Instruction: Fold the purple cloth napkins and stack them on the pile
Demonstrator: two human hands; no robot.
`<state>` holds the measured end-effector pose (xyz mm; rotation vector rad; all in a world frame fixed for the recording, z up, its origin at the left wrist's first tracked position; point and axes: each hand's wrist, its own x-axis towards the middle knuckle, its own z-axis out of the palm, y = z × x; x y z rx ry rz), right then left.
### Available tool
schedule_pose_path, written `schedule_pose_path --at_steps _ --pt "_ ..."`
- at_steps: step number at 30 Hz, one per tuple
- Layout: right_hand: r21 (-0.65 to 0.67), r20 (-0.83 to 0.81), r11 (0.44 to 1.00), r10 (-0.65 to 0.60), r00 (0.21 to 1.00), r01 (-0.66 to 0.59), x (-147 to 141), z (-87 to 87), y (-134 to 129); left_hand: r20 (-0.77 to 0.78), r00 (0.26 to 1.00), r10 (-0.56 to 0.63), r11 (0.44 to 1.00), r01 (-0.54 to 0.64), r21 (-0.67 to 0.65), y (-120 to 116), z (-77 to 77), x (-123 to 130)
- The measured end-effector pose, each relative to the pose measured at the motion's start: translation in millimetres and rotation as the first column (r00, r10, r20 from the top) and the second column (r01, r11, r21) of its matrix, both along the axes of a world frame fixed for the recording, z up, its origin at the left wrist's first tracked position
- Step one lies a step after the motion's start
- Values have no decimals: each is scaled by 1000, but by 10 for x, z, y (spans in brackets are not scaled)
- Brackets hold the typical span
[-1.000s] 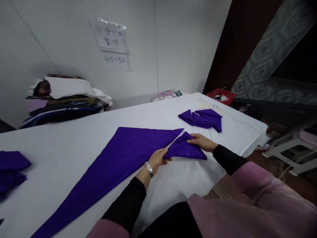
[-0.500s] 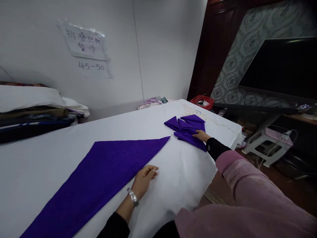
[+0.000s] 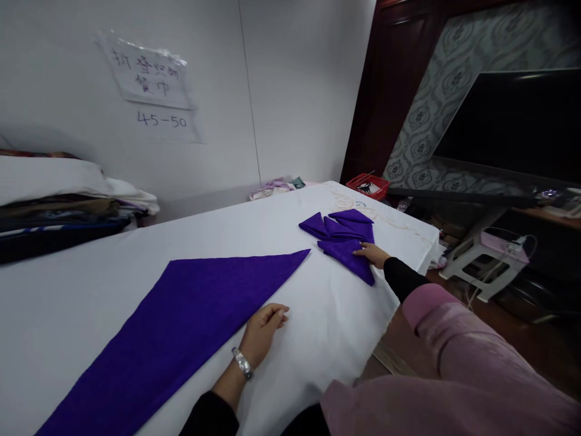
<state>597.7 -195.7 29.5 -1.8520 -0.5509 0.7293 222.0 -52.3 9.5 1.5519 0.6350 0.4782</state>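
A large purple cloth napkin (image 3: 181,321), folded into a triangle, lies flat on the white-covered table (image 3: 313,327). My left hand (image 3: 263,327), with a silvery bracelet at the wrist, rests beside its near edge. Its fingers are curled loosely, and nothing shows in them. To the right, my right hand (image 3: 373,254) reaches out and grips the upper edge of a small folded purple napkin (image 3: 347,257). The thumb and fingertips are at its fabric. Just beyond lie more folded purple napkins (image 3: 347,229), overlapping in pointed shapes.
A pile of folded cloths (image 3: 68,200) stands at the left by the wall. At the far end are a lilac cloth (image 3: 272,188) and a red basket (image 3: 370,186). A white stool (image 3: 485,260) stands beyond the table's right edge, below a dark screen (image 3: 512,124).
The small napkin under my right hand has spread and shifted slightly, its near corner now lower and its face flatter. My right hand moved slightly right; my left hand stayed about the same.
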Motion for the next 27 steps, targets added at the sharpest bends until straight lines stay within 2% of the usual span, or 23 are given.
schedule_pose_path --at_steps 5,8,11,13,16,19,21,24,27 --pt "48 -209 999 0 978 10 -316 44 -129 -1 1000 10 1000 -10 -28 6 -11 14" --pt "126 -257 992 35 966 -2 -604 51 -147 -5 1000 7 998 -8 -68 -25 7 31" --pt "238 -288 971 104 952 -34 -969 154 -82 -17 999 -47 985 43 -166 -106 50 51" --pt "341 -315 938 168 934 -54 -1254 287 22 6 996 -88 948 86 -305 -172 96 64" --pt "469 -332 879 266 905 -87 -1715 488 258 133 986 -100 832 156 -532 -224 218 58" --pt "540 -314 833 330 890 -118 -2181 548 523 283 959 0 735 192 -650 -159 419 -33" --pt "549 -313 822 374 873 -155 -2482 488 669 357 925 129 735 152 -661 -63 550 -164" --pt "533 -314 809 462 829 -249 -2887 325 794 374 867 328 782 -27 -623 72 637 -427" --pt "510 -320 794 532 784 -331 -3160 187 816 286 825 487 776 -259 -575 136 572 -690"
